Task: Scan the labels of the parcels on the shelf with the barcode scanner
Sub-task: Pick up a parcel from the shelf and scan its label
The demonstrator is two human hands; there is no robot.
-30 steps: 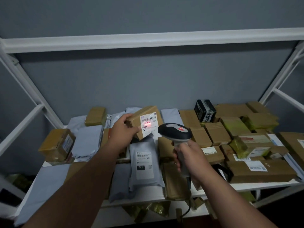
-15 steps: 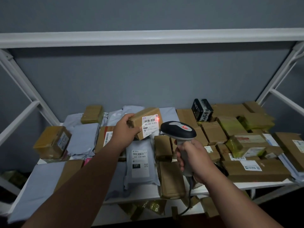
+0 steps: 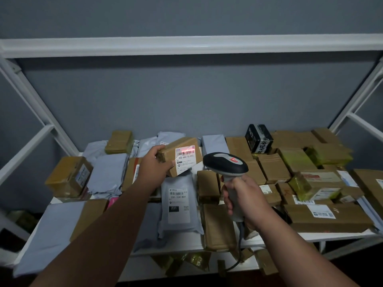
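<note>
The left hand [image 3: 154,162] holds a small box [image 3: 178,156] above the shelf [image 3: 207,245]; the right hand [image 3: 244,199] grips the scanner [image 3: 226,164], red beam on its label [image 3: 186,160]. Many parcels apparently remain.

Small brown cardboard parcel [image 3: 178,156] held tilted mid-frame, red scan line across its white label [image 3: 185,160]; grey-and-black handheld barcode scanner [image 3: 227,168] just right.

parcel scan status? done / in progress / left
Done: cannot tell; no scanned pile is marked. In hand: left hand holds a brown box, and the scanner in the right hand casts red light on its label. Left: grey mailer, probably others.
</note>
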